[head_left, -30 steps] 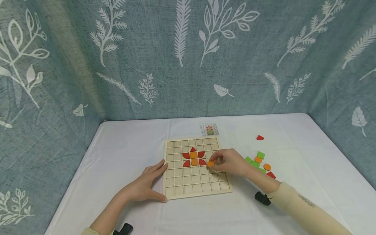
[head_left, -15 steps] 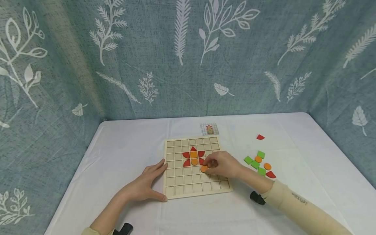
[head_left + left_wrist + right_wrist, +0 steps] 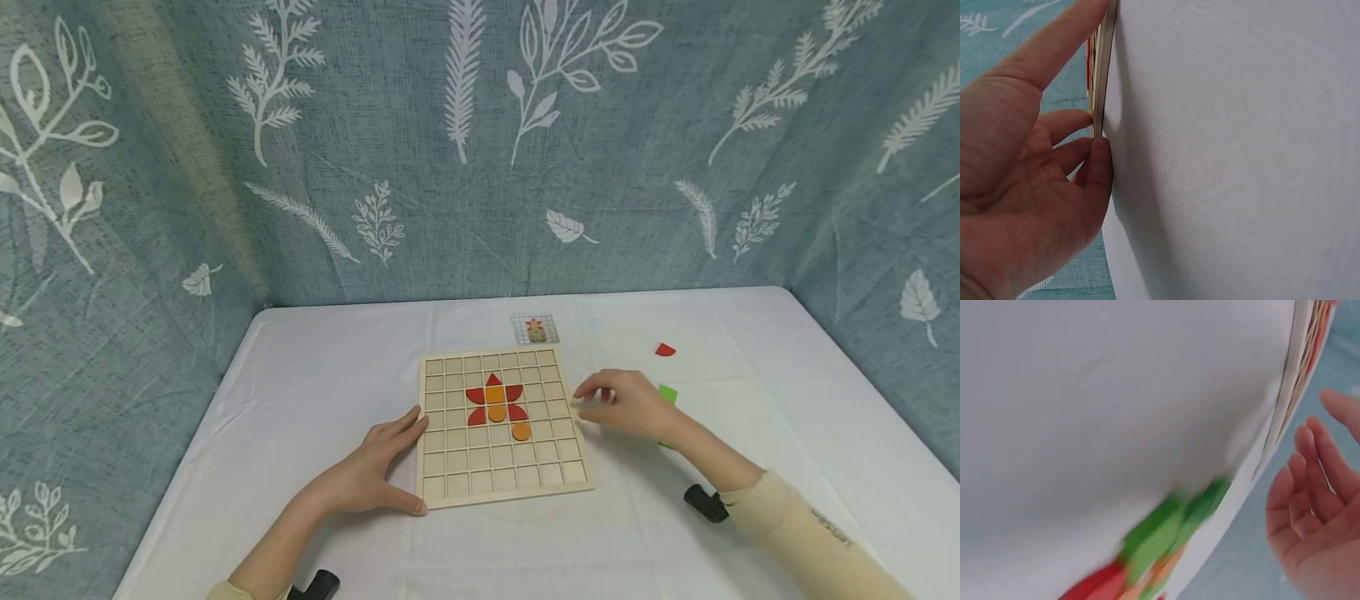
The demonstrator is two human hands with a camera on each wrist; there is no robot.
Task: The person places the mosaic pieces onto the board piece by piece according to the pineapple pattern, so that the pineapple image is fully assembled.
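Observation:
A wooden grid board lies flat on the white table. My left hand rests along its left edge, thumb at the near corner and fingers spread up the side; the left wrist view shows the fingertips right at the board's edge. Red petal-like pieces, an orange square and an orange disc form a star shape on the grid. Another orange disc sits lower right of them. Just past the board's right edge hovers my right hand, fingers loosely bent around nothing.
Beyond the board lies a small pattern card. A red quarter-round piece is at the back right. Green pieces show partly behind the right hand; the right wrist view blurs a green piece and a red piece.
My right hand has set the orange disc on the grid, let it go and moved right, off the board toward the loose pieces. The left hand has stayed at the board's edge.

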